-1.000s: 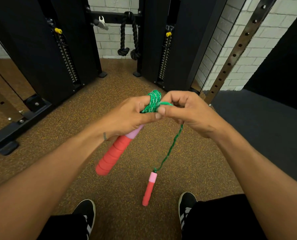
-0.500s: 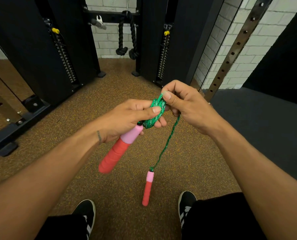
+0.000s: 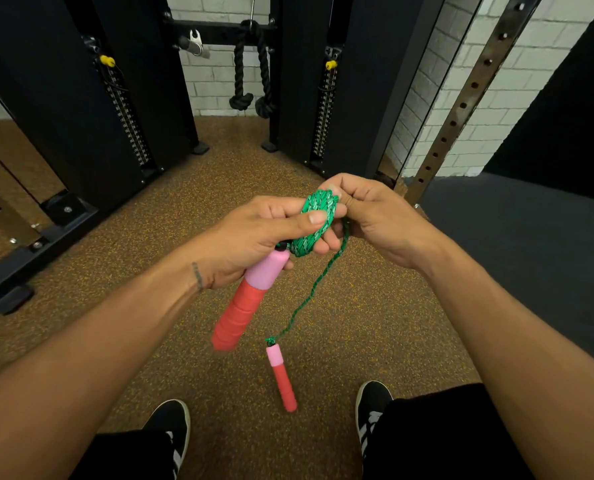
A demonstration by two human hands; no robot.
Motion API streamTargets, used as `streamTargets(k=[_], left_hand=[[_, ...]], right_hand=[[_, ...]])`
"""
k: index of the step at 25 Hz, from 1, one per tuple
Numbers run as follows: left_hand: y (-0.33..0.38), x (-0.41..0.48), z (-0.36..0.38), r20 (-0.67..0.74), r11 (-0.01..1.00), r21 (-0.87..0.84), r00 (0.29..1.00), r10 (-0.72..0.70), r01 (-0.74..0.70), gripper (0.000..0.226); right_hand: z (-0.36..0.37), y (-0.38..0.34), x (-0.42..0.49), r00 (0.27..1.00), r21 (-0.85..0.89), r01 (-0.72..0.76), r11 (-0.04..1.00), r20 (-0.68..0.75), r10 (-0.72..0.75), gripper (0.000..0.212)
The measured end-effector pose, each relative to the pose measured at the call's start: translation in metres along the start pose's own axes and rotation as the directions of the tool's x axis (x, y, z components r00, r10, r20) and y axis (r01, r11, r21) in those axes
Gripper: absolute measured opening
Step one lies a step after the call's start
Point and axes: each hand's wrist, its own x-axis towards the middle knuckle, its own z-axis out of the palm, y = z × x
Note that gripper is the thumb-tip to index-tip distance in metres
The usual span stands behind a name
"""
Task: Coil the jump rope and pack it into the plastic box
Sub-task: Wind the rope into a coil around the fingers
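Observation:
A green jump rope is wound into a small coil [image 3: 314, 221] held in front of me. My left hand [image 3: 254, 237] grips the coil with the thumb pressed on top, and a red and pink handle [image 3: 243, 306] sticks down out of that fist. My right hand [image 3: 375, 216] pinches the rope at the far end of the coil. A short loose strand [image 3: 314, 289] hangs from the coil down to the second red and pink handle [image 3: 281, 379], which dangles above the floor. No plastic box is in view.
I stand on brown speckled rubber flooring [image 3: 150, 237], my black shoes [image 3: 171, 431] at the bottom. Black cable machine towers [image 3: 81, 116] stand ahead, with a black triceps rope [image 3: 250, 81] hanging between them. A perforated steel upright [image 3: 462, 105] and a dark mat [image 3: 531, 254] lie to the right.
My right hand has carried the strand around the coil's far end, adding a wrap. The loose strand is shorter and the dangling handle hangs slightly higher.

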Motion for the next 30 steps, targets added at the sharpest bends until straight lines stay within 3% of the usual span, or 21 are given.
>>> streamTargets(k=[6, 11, 17, 22, 24, 25, 28, 30], left_hand=[[0.002, 0.001, 0.003, -0.132, 0.998, -0.028, 0.99, 0.047, -0.051, 0.038], [0.007, 0.004, 0.0, -0.258, 0.976, -0.209, 0.966, -0.002, -0.054, 0.033], [0.004, 0.008, -0.005, -0.374, 0.955, -0.293, 0.925, -0.065, -0.051, 0.034], [0.002, 0.008, -0.005, -0.441, 0.974, -0.222, 0.895, -0.069, -0.035, 0.032], [0.0, 0.007, -0.003, -0.442, 0.983, -0.184, 0.895, -0.066, -0.018, 0.031], [-0.001, 0.007, -0.002, -0.449, 0.993, -0.119, 0.892, -0.043, -0.011, 0.031], [-0.008, 0.006, -0.004, -0.419, 0.956, 0.293, 0.902, 0.101, 0.029, 0.049], [-0.009, 0.004, -0.007, -0.354, 0.928, 0.367, 0.932, 0.079, 0.06, 0.057]], right_hand=[[0.003, 0.01, 0.004, 0.981, -0.019, -0.188, 0.982, 0.054, 0.189, 0.024], [0.018, 0.016, -0.001, 0.928, -0.183, -0.32, 0.93, 0.139, 0.346, 0.019], [0.044, 0.013, -0.005, 0.957, -0.362, -0.164, 0.918, 0.169, 0.237, 0.025], [0.04, -0.007, -0.012, 0.974, -0.655, 0.054, 0.754, 0.199, 0.103, 0.028], [0.038, -0.01, -0.016, 0.973, -0.68, 0.095, 0.727, 0.216, 0.075, 0.03], [0.038, -0.012, -0.017, 0.974, -0.663, 0.1, 0.742, 0.216, 0.063, 0.03], [0.031, -0.019, -0.02, 0.986, -0.471, 0.035, 0.882, 0.159, 0.045, 0.016], [0.024, -0.025, -0.021, 0.996, -0.289, 0.02, 0.957, 0.09, 0.006, 0.014]])
